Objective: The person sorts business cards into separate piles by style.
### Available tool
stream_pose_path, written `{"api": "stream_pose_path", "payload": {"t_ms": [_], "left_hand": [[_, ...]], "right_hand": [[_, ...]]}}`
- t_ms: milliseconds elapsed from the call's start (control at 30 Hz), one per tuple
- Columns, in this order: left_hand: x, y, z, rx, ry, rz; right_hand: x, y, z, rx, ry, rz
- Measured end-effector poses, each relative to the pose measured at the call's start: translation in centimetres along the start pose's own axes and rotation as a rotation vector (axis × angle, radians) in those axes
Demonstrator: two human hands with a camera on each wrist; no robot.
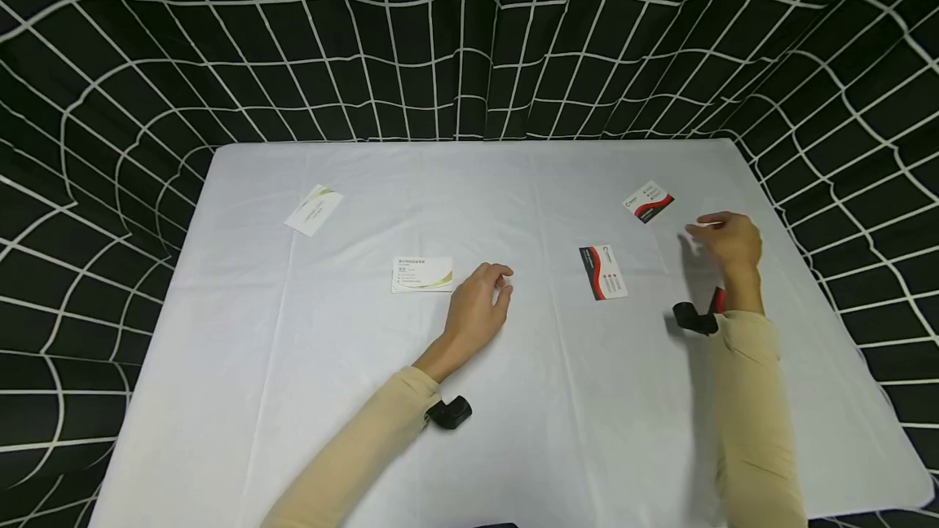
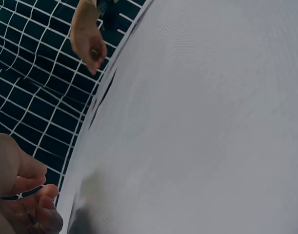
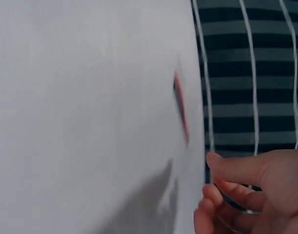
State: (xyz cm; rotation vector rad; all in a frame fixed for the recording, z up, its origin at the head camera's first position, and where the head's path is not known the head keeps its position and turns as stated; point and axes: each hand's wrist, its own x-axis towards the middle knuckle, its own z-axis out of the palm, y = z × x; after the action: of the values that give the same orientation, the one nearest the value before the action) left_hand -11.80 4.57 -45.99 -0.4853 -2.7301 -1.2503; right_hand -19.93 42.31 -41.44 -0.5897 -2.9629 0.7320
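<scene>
Far red-and-black card (image 1: 649,202): lies flat and askew on the cloth, near our right hand (image 1: 728,244) but apart from its fingertips.
Near red-and-black card (image 1: 604,273): flat, closer to us, between the two hands, touching neither.
Green-striped cards (image 1: 422,275): just beside our left hand (image 1: 480,308); a second edge below hints at more than one, nearly squared up. Whether the hand touches them we cannot tell.
Far-left card (image 1: 314,210): flat and slanted, well apart from both hands.
Right fingers: bent, thumb facing the fingertips across a small gap, nothing seen between them; the shadow shows the hand raised.
Left fingers: loosely curled, thumb a little apart, nothing held that we can see.
Thin edges: cards this flat probably give little to grip, so we would do best to press one edge lightly, tip the opposite edge up and pinch there.
Green-striped pile: we should keep the left hand from brushing it askew.
Cloth (image 1: 506,430): faintly creased; hard dragging could rumple it, so light pressure seems wiser.
Net-patterned curtain (image 1: 469,31): hangs behind the far edge.
</scene>
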Motion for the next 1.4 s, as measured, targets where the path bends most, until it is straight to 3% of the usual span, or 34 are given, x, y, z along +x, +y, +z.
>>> {"api": "stream_pose_path", "payload": {"t_ms": [133,267,433,733,933,1033,1167,1400], "left_hand": [[-0.1,0.2,0.4,0.007,-0.005,0.006],[-0.2,0.5,0.7,0.02,-0.01,0.014],[-0.3,0.7,1.3,0.033,-0.026,0.025],[-0.3,0.7,2.0,0.046,-0.031,0.037],[-0.3,0.9,2.4,0.059,-0.054,0.043],[-0.3,1.1,2.5,0.056,-0.065,0.045],[-0.3,1.2,2.6,0.065,-0.075,0.052],[0.6,2.1,2.9,0.076,-0.069,0.083]], "right_hand": [[1.6,3.4,-1.1,-0.012,-0.03,0.152],[2.3,5.0,-1.5,-0.027,-0.089,0.25],[2.9,5.4,-1.6,-0.086,-0.122,0.304],[3.2,4.4,-2.3,-0.024,-0.272,0.42],[2.9,4.4,-2.3,-0.007,-0.325,0.355],[2.7,4.7,-2.2,0.098,-0.408,0.321],[2.1,4.6,-1.4,0.185,-0.475,0.212],[1.3,2.2,0.0,0.122,-0.457,-0.041]]}}
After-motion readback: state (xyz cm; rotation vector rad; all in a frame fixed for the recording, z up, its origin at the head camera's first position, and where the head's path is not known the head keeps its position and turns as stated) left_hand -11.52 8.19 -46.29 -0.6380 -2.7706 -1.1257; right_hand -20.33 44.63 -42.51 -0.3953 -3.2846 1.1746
